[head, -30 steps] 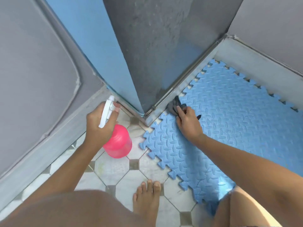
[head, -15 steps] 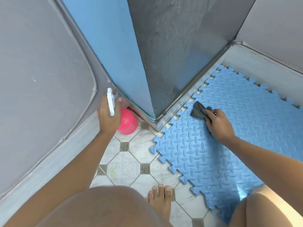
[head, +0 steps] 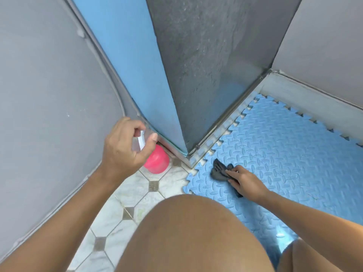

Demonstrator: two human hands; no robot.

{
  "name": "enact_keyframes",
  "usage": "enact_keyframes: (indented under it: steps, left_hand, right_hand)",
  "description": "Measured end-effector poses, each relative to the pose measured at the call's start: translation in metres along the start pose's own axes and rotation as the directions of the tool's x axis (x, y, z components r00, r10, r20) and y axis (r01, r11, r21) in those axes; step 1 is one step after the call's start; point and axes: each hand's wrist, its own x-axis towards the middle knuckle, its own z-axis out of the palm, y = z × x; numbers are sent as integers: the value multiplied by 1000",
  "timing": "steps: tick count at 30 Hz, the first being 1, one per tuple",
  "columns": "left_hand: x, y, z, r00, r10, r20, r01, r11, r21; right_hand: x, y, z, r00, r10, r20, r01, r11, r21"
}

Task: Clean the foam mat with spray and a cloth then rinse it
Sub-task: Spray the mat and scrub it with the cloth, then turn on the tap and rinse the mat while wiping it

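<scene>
**Foam mat** (head: 284, 154): blue, embossed, with a toothed edge. It lies flat on the floor at the right. Its near-left corner sits just beside the corner of the metal door frame (head: 222, 126). The far end runs out of view, so the long axis cannot be told.

**Cloth** (head: 220, 170): dark and crumpled. It is on the mat near that corner. Its long axis runs diagonally from the frame corner back toward the person, and a tail shows beneath the palm.

**Right hand** (head: 247, 182): the nearer hand. Its fingers point left toward the corner, and the grip is bent over the cloth, pinning it to the mat. Most of the mat stretches right of and beyond this grip, so a wiping stroke would likely travel that way.

**Spray bottle** (head: 157, 161): pink body with a white head. It hangs roughly upright over the tiled floor (head: 125, 193), left of the mat and apart from it. The nozzle is blurred, so its direction cannot be told.

**Left hand** (head: 123, 148): the grip is curled round the bottle's head. The mat lies to its right, past the frame corner, so spraying would probably need a swing rightward.
</scene>
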Motion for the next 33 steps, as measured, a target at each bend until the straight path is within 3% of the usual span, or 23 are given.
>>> enact_keyframes:
  steps: [3,7,10,16,19,23,26,33]
  left_hand:
    - [59,58,-1,989,149,-8,-149,988,-36]
    - [155,136,6,945,327,-1,-326,943,-66]
    - [227,185,15,907,420,10,-419,907,-37]
    - [357,239,43,938,237,253,-305,912,275]
    - [397,254,69,889,121,442,-327,843,426]
    - [417,252,97,798,-43,601,-306,830,466]
    - [421,236,101,787,-21,617,-307,854,421]
    - [429,223,107,715,189,674,-495,817,296]
  right_hand:
    - [-3,-3,-38,997,78,9,-78,993,86]
    - [-3,-3,-125,954,205,-220,-136,947,292]
    - [-6,-6,-203,885,269,-380,-131,927,351]
    - [-18,-18,-330,733,353,-581,-41,876,480]
    - [-14,-15,-361,657,433,-617,-36,836,548]
    - [-11,-13,-379,674,441,-592,-17,811,585]
    - [-6,-14,-383,697,429,-575,-27,817,576]
    - [11,-23,-376,701,476,-531,-29,763,646]
